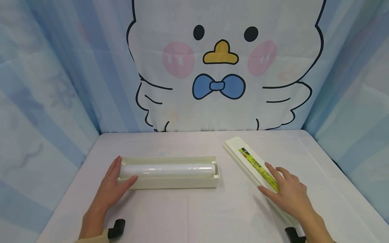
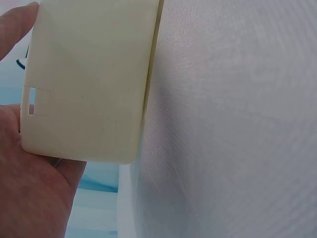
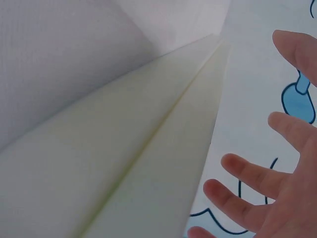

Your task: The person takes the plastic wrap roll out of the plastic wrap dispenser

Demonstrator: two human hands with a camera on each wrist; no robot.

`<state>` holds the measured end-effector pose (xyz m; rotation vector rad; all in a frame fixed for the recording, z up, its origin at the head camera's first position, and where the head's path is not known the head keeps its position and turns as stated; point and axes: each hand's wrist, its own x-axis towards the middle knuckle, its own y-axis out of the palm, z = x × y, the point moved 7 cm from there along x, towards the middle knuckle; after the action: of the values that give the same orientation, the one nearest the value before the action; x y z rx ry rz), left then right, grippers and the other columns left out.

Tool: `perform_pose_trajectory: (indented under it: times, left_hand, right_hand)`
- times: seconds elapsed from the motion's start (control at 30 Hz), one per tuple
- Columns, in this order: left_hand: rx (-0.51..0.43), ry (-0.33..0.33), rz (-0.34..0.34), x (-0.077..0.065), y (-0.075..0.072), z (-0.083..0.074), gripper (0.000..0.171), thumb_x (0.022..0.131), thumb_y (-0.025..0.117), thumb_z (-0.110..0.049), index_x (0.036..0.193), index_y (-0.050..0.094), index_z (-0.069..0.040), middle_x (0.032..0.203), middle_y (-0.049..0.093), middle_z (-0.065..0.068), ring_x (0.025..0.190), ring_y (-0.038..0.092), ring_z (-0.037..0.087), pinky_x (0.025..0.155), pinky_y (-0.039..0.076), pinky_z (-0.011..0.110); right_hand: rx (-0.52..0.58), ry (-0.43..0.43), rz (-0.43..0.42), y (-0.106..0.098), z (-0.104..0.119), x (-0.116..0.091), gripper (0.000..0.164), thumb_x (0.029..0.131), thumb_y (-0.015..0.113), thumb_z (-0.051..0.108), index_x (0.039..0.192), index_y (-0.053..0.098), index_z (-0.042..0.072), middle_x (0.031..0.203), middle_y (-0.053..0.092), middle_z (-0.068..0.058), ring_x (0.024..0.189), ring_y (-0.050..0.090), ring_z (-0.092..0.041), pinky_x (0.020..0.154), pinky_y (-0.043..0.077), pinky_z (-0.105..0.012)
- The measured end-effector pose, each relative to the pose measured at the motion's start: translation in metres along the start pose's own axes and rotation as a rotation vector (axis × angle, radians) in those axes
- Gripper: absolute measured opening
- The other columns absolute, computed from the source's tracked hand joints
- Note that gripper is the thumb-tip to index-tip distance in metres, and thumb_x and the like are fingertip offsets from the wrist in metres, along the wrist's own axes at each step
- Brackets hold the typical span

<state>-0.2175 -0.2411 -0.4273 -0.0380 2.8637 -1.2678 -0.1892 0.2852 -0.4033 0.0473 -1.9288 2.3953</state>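
A long cream box (image 1: 173,183) with a roll of clear plastic film (image 1: 170,170) in it lies across the table left of centre, its top uncovered. My left hand (image 1: 110,189) grips its left end, thumb at the front rim and fingers at the back corner. The box's end (image 2: 89,84), with a small slot, fills much of the left wrist view. On the right, a long cream lid (image 1: 235,145) with a green and yellow label lies slanted. Over its near half hovers my right hand (image 1: 288,194), fingers spread; the right wrist view shows them apart from the lid (image 3: 163,134).
A white cloth covers the table (image 1: 182,212). Behind it hangs a curtain (image 1: 218,111) with a cartoon bird, and blue-and-white curtains flank both sides. Black wrist mounts (image 1: 117,228) sit by both sleeves.
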Motion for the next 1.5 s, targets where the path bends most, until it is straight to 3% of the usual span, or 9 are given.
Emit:
perform_pose_trajectory:
  times: [0.63,0.97,1.5]
  left_hand:
    - [0.003,0.022,-0.018,0.0,-0.001,-0.001,0.104,0.094,0.068,-0.049,0.159,0.008,0.005,0.164,0.008,0.028,0.147,0.012,0.051,0.113,0.016,0.069]
    - [-0.004,-0.005,-0.005,0.0,-0.001,0.0,0.105,0.094,0.067,-0.052,0.16,0.005,0.002,0.165,0.005,0.026,0.148,0.01,0.05,0.113,0.015,0.069]
    - [-0.014,-0.003,-0.004,0.0,0.0,0.001,0.105,0.093,0.067,-0.051,0.16,0.006,0.003,0.165,0.006,0.026,0.149,0.01,0.049,0.114,0.015,0.068]
  right_hand:
    - [0.047,-0.066,-0.029,-0.006,0.027,0.009,0.082,0.086,0.074,0.053,0.154,0.043,0.017,0.141,0.044,-0.031,0.121,0.042,-0.059,0.086,0.036,-0.077]
    - [0.083,-0.142,-0.069,-0.01,0.049,0.015,0.078,0.088,0.074,0.05,0.153,0.045,0.018,0.142,0.046,-0.025,0.122,0.045,-0.055,0.09,0.036,-0.074]
    - [0.135,-0.171,-0.068,-0.001,0.071,0.021,0.076,0.088,0.074,0.047,0.154,0.044,0.023,0.145,0.046,-0.024,0.126,0.043,-0.052,0.095,0.033,-0.073]
